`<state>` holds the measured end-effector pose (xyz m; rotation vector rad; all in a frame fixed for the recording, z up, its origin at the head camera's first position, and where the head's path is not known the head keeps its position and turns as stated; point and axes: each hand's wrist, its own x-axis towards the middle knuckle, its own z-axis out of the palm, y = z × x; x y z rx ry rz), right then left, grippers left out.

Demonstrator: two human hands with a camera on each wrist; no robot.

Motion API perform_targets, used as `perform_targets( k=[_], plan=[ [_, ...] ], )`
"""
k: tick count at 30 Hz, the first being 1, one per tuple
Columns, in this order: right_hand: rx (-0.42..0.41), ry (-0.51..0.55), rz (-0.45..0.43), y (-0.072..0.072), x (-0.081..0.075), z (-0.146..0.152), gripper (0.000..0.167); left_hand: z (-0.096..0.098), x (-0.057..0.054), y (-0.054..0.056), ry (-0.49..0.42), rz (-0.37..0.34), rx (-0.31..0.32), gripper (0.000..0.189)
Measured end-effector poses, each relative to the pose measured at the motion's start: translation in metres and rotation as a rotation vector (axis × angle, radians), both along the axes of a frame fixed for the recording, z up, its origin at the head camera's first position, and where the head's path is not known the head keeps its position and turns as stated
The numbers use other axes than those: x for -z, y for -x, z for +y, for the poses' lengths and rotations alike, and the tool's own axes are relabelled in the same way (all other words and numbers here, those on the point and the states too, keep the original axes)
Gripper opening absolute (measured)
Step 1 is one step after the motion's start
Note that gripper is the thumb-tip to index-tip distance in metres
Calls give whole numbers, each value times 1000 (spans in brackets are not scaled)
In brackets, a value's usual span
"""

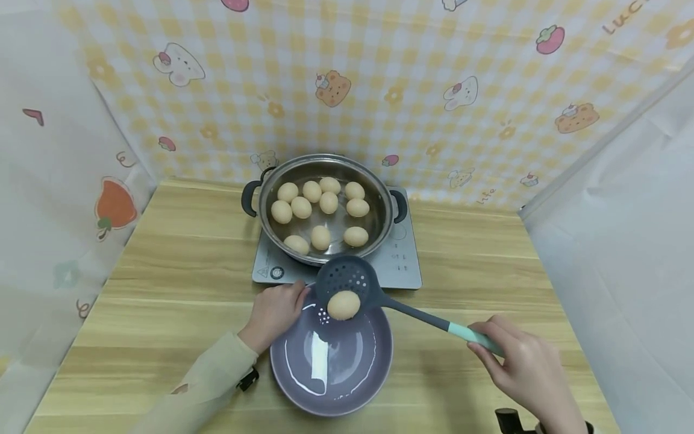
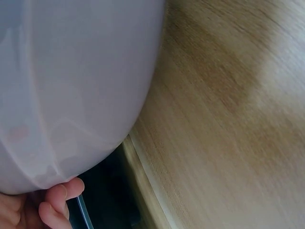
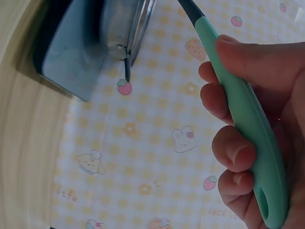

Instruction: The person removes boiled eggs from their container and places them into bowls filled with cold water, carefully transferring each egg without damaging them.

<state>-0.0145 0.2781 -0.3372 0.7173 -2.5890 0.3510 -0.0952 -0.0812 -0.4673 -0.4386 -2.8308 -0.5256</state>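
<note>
Grey slotted spoon [image 1: 352,266] under one egg [image 1: 344,305], right hand [image 1: 523,361] gripping its green handle [image 3: 252,129], left hand [image 1: 276,310] holding purple plate [image 1: 349,380] at far-left rim

Tabletop [image 1: 179,271]: pale wood grain, 8 through 6 to 4 o'clock in the head view.
Hob [image 1: 393,277]: flat, light grey, centre; round emblem [image 1: 277,273] at its 8 o'clock, control markings [image 1: 399,257] between 3 and 4.
Backdrop cloth [image 1: 379,51]: yellow-and-white gingham, 12 o'clock; printed rabbit [image 1: 181,65] at 10, bear [image 1: 333,88] at 12, strawberry [image 1: 550,40] at 2.
Left drape [image 1: 32,253]: white, 9 o'clock, red fruit print [image 1: 115,204].
Right drape [image 1: 623,241]: white, creased, 3 o'clock.
</note>
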Motion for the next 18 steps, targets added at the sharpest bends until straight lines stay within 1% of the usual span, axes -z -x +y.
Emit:
perform_targets(
  k=[4,8,12,15,18],
  plan=[
    [-2,8,-32,-1,7,0,23,0,1,0,1,-3,-8,25],
    [0,2,-69,-1,13,-2,28,1,0,0,-1,1,-9,25],
    [9,-2,-105,0,21,-3,39,1,-1,0,-2,-1,-8,26],
    [7,-4,-113,1,26,-4,43,2,-1,-1,1,-9,-9,25],
    [-4,-10,-99,2,32,-6,44,1,-1,0,2,-16,-9,25]
  ],
)
